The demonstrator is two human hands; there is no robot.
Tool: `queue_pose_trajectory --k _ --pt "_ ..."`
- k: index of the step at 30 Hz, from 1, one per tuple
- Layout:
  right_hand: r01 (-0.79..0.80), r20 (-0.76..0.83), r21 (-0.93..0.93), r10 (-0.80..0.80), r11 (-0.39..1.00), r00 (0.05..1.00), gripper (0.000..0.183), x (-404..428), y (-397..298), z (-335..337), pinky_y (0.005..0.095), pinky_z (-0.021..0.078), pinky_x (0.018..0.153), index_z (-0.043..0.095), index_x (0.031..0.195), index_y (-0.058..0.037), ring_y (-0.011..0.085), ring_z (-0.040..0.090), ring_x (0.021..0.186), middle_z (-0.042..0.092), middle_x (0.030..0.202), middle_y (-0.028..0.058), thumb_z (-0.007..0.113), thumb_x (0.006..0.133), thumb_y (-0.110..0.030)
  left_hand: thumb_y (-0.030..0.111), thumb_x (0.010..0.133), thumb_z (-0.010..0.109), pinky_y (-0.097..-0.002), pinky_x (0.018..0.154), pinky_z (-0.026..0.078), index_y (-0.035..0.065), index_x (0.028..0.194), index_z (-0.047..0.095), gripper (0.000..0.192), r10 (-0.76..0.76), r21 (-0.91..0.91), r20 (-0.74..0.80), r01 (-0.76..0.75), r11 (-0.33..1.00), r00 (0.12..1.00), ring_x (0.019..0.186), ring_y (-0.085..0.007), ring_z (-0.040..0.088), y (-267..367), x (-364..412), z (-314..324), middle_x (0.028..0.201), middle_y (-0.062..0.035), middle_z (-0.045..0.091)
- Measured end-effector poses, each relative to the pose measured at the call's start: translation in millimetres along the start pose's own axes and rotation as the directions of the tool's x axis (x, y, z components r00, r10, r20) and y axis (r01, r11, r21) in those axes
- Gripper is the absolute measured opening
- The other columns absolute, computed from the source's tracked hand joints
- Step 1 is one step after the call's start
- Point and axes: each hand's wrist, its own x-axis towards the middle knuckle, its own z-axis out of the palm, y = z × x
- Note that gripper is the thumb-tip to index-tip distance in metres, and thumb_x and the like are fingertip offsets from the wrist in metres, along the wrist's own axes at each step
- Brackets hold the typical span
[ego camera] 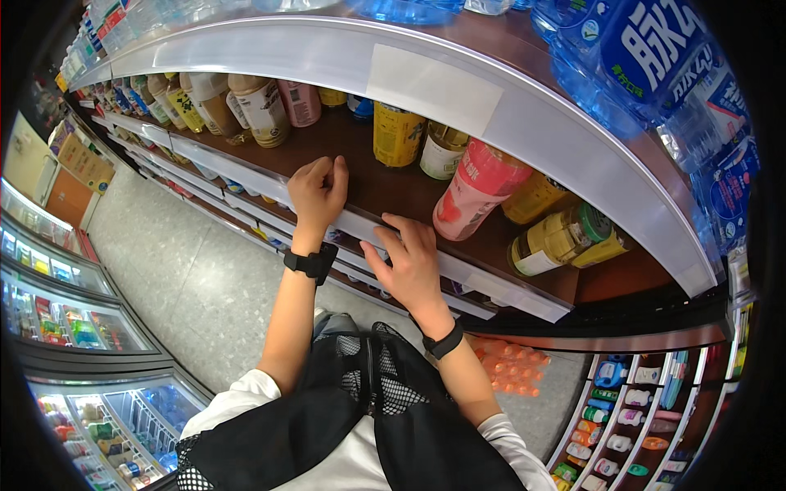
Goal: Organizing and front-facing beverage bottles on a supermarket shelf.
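My left hand (317, 187) is curled into a loose fist at the front edge of a brown shelf (344, 138), with nothing visible in it. To its right, my right hand (408, 258) has its fingers apart over the shelf's clear front rail (503, 291) and holds nothing. Just beyond the right hand stands a pink-labelled drink bottle (476, 190). A yellow can (396, 135) and a white-labelled bottle (442, 150) are farther back. A green-capped bottle (559, 239) is at the right, and a milky-brown drink bottle (261, 110) at the left.
An upper shelf edge (430, 77) overhangs the bottles, with large blue-labelled bottles (651, 55) above. Lower shelf rails run below my hands. Glass-door coolers (67, 307) line the left side. An orange-capped bottle pack (509, 366) sits on the grey floor (178, 264).
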Motion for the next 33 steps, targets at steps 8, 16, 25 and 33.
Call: queue_pose_trajectory --k 8,16,25,33 --pt "0.035 -0.013 0.004 -0.035 0.999 0.999 0.023 -1.2 1.4 3.4 0.0418 0.0464 0.084 0.066 0.092 -0.0008 0.0301 0.06 0.096 0.062 0.11 0.0117 0.074 0.079 -0.018 0.012 0.089 0.064 -0.0391 0.045 0.032 0.0053 0.058 0.041 0.039 0.025 0.02 -0.005 -0.025 0.999 1.0 0.045 -0.0285 0.045 -3.3 -0.1 -1.7 0.051 -0.0098 0.042" --pt "-0.007 -0.034 -0.019 0.006 1.0 0.999 0.019 -0.3 -1.6 7.3 0.0407 0.0455 0.083 0.067 0.091 -0.0031 0.0298 0.06 0.094 0.064 0.108 0.0097 0.074 0.078 -0.016 0.011 0.091 0.063 -0.0392 0.047 0.03 0.003 0.06 0.039 0.039 0.087 0.012 0.046 -0.088 0.996 0.995 0.047 -0.0298 0.041 -6.3 -0.3 -3.4 0.053 -0.0123 0.039" --pt "-0.107 -0.079 -0.123 0.098 0.987 0.992 0.019 4.9 -11.1 15.3 0.0385 0.0407 0.075 0.064 0.088 -0.0083 0.0253 0.057 0.087 0.064 0.102 0.0028 0.075 0.075 -0.018 0.017 0.08 0.072 -0.0384 0.051 0.033 0.0103 0.06 0.045 0.034 0.306 -0.056 0.229 -0.302 0.952 0.924 0.052 -0.0258 0.047 -14.2 -1.4 -12.8 0.055 -0.0041 0.045" --pt "-0.195 -0.1 -0.243 0.175 0.95 0.979 0.02 6.9 -25.3 24.5 0.0391 0.0393 0.083 0.064 0.085 -0.0099 0.0249 0.055 0.092 0.064 0.101 0.0021 0.077 0.073 -0.019 0.035 0.076 0.077 -0.035 0.055 0.037 0.0113 0.066 0.053 0.036 0.372 -0.112 0.302 -0.355 0.928 0.878 0.061 -0.0226 0.052 -19.6 -0.9 -18.9 0.062 -0.0026 0.05"
